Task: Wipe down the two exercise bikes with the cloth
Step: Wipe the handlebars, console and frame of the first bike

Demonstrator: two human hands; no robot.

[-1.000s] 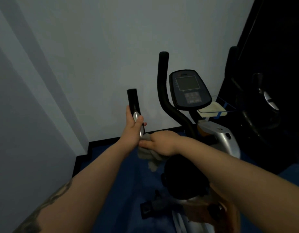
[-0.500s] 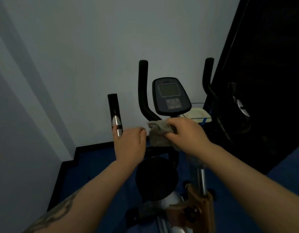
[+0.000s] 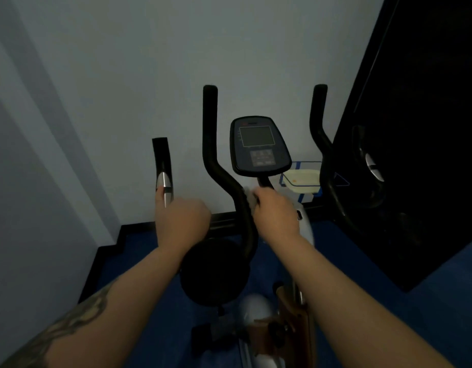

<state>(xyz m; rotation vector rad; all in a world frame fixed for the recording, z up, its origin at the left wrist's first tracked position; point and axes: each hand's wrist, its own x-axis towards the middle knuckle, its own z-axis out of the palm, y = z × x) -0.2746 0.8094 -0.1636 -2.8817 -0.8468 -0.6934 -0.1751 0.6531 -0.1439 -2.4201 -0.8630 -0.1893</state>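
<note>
A pale wall point(image 3: 123, 75) met a blue floor point(image 3: 428, 301) at a black skirting point(image 3: 107, 251); the room was dim.

Near bike point(image 3: 253, 309): I see a black round saddle low in view, a black curved handlebar rising on each side, a short upright grip with a silver band at left, and a dark console with a grey screen.
Second bike point(image 3: 370, 166): barely readable to me — a dark shape at right with a silver patch.
Cloth point(image 3: 249, 196): pale, bunched, pressed against the left handlebar's bend — mostly hidden.
</note>
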